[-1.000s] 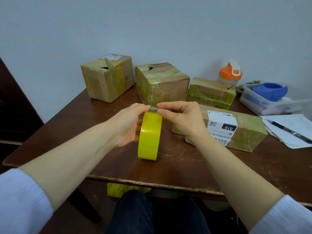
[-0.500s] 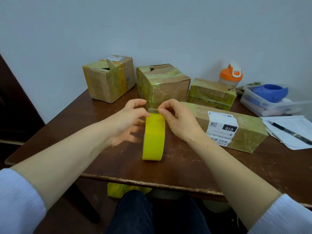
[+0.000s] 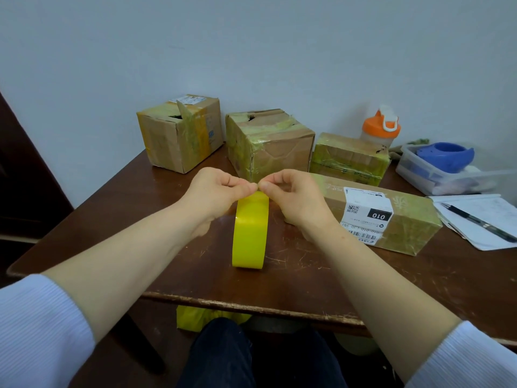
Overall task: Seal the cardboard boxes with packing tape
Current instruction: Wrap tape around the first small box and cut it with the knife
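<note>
Tape roll (image 3: pixel 249 233) pinched beneath left hand (image 3: pixel 215 197), right hand (image 3: pixel 298 201).

Scratched brown table (image 3: pixel 307 278), four taped boxes (image 3: pixel 268 152), yellow tape roll (image 3: pixel 249 236) (on edge), bottle (image 3: pixel 380 133), tub (image 3: pixel 414 175), papers (image 3: pixel 475 208)

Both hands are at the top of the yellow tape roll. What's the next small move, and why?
Probably peel the free end up: the left hand and right hand both pinch the top of the yellow roll of packing tape, which stands on edge on the brown wooden table, with no strip pulled out yet.
</note>
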`<state>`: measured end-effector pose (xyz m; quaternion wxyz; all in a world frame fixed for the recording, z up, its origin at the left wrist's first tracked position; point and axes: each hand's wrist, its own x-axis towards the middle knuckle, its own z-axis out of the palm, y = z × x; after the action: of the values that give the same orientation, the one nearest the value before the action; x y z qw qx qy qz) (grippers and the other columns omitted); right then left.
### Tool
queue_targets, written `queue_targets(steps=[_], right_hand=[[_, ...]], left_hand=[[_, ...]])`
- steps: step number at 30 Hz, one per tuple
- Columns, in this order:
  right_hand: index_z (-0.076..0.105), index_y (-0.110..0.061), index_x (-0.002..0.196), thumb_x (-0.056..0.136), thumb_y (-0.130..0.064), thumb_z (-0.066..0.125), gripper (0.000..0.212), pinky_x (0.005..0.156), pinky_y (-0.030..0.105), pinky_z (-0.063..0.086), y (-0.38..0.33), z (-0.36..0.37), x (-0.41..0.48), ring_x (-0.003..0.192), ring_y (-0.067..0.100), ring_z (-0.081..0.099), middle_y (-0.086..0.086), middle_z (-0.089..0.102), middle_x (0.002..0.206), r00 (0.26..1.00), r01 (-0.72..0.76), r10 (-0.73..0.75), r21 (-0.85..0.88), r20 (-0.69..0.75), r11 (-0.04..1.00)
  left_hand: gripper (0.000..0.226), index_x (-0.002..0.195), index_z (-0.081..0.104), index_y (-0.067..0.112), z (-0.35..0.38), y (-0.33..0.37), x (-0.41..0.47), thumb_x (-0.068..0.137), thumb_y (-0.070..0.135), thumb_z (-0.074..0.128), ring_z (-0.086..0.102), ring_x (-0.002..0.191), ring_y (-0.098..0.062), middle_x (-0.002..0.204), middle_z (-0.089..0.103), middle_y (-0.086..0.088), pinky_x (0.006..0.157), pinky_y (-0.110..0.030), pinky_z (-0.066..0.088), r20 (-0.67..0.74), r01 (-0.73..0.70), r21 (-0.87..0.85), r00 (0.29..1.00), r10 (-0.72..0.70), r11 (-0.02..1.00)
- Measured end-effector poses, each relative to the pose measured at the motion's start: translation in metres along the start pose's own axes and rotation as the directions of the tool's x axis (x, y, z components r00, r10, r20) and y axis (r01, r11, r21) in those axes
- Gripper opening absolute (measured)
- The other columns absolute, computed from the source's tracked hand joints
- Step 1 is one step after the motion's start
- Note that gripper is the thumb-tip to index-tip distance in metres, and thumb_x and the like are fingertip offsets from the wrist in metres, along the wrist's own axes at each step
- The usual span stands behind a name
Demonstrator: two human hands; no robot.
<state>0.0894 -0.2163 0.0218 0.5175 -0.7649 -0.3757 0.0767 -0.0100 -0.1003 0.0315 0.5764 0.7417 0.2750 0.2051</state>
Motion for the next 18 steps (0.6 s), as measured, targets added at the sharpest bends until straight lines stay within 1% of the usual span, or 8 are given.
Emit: queue_targets(steps=[2, 5, 7, 10, 12, 14, 16, 18], right_hand=[[0.065, -0.025, 0.074, 0.087, -0.018, 0.067, 0.014, 0.060, 0.019, 0.048, 0.002, 0.000, 0.001, 0.070, 0.007, 0.061, -0.007, 0.065, 0.072, 0.997, -0.071, 0.074, 0.105, -0.020, 0.992], [0.068, -0.022, 0.074, 0.084, -0.017, 0.069, 0.012, 0.046, 0.014, 0.042, 0.003, 0.004, 0.001, 0.054, -0.001, 0.055, -0.008, 0.062, 0.062, 0.994, -0.095, 0.101, 0.162, -0.030, 0.982], [0.068, -0.024, 0.072, 0.083, -0.016, 0.070, 0.014, 0.058, 0.022, 0.050, 0.003, 0.010, 0.005, 0.063, 0.005, 0.059, -0.007, 0.065, 0.067, 0.994, -0.098, 0.105, 0.150, -0.040, 0.984], [0.061, -0.019, 0.094, 0.087, -0.004, 0.059, 0.017, 0.063, 0.029, 0.057, 0.004, 0.014, 0.014, 0.072, 0.014, 0.064, 0.002, 0.062, 0.088, 0.973, -0.167, 0.206, 0.296, -0.105, 0.941], [0.050, -0.016, 0.116, 0.090, -0.001, 0.053, 0.030, 0.059, 0.026, 0.057, 0.012, 0.009, 0.018, 0.072, 0.013, 0.065, 0.000, 0.053, 0.096, 0.959, -0.182, 0.236, 0.296, -0.156, 0.938], [0.048, -0.018, 0.122, 0.090, -0.006, 0.053, 0.036, 0.066, 0.031, 0.057, 0.024, 0.001, 0.019, 0.080, 0.012, 0.063, -0.007, 0.052, 0.095, 0.967, -0.164, 0.178, 0.089, -0.181, 0.982], [0.052, -0.021, 0.120, 0.090, -0.009, 0.054, 0.033, 0.067, 0.025, 0.052, 0.035, -0.008, 0.017, 0.080, 0.005, 0.056, -0.011, 0.053, 0.094, 0.973, -0.146, 0.131, -0.071, -0.188, 0.987], [0.056, -0.021, 0.116, 0.090, -0.007, 0.052, 0.030, 0.075, 0.023, 0.048, 0.046, -0.018, 0.015, 0.079, 0.003, 0.052, -0.008, 0.056, 0.099, 0.976, -0.120, 0.087, -0.159, -0.200, 0.980]], left_hand=[[0.025, 0.090, 0.068, 0.008, 0.001, -0.002, -0.001, 0.073, 0.023, 0.079, 0.068, 0.094, -0.026, 0.098, 0.071, -0.013, 0.077, -0.040, 0.058, -0.017, 0.098, -0.120, 0.995, -0.101, 0.988], [0.064, 0.124, 0.051, 0.005, 0.000, -0.001, -0.007, 0.070, 0.023, 0.080, 0.069, 0.090, -0.020, 0.108, 0.068, -0.014, 0.060, -0.029, 0.058, 0.196, 0.359, -0.190, 0.926, -0.323, 0.914], [0.062, 0.127, 0.051, 0.002, 0.000, 0.001, -0.011, 0.071, 0.014, 0.077, 0.070, 0.090, -0.022, 0.104, 0.070, -0.015, 0.064, -0.033, 0.058, 0.260, 0.380, -0.158, 0.907, -0.333, 0.912], [0.081, 0.139, 0.037, 0.000, -0.002, 0.001, -0.004, 0.069, 0.006, 0.079, 0.066, 0.094, -0.023, 0.108, 0.065, -0.013, 0.076, -0.038, 0.054, 0.139, 0.286, -0.185, 0.955, -0.263, 0.940], [0.098, 0.146, 0.028, 0.007, -0.011, -0.004, 0.011, 0.066, 0.014, 0.084, 0.059, 0.109, -0.026, 0.125, 0.057, -0.011, 0.090, -0.043, 0.050, 0.017, 0.209, -0.011, 0.978, -0.209, 0.978], [0.102, 0.147, 0.024, 0.013, -0.023, -0.012, 0.027, 0.066, 0.021, 0.085, 0.051, 0.120, -0.029, 0.136, 0.050, -0.010, 0.099, -0.044, 0.044, -0.064, 0.147, 0.314, 0.989, -0.133, 0.938], [0.095, 0.145, 0.023, 0.014, -0.029, -0.024, 0.036, 0.071, 0.026, 0.082, 0.049, 0.121, -0.032, 0.135, 0.049, -0.012, 0.094, -0.040, 0.045, -0.092, 0.093, 0.680, 0.995, -0.040, 0.728], [0.083, 0.141, 0.024, 0.012, -0.031, -0.037, 0.042, 0.077, 0.025, 0.074, 0.052, 0.115, -0.033, 0.126, 0.054, -0.013, 0.083, -0.037, 0.045, -0.084, 0.057, 0.868, 0.996, 0.032, 0.493]])
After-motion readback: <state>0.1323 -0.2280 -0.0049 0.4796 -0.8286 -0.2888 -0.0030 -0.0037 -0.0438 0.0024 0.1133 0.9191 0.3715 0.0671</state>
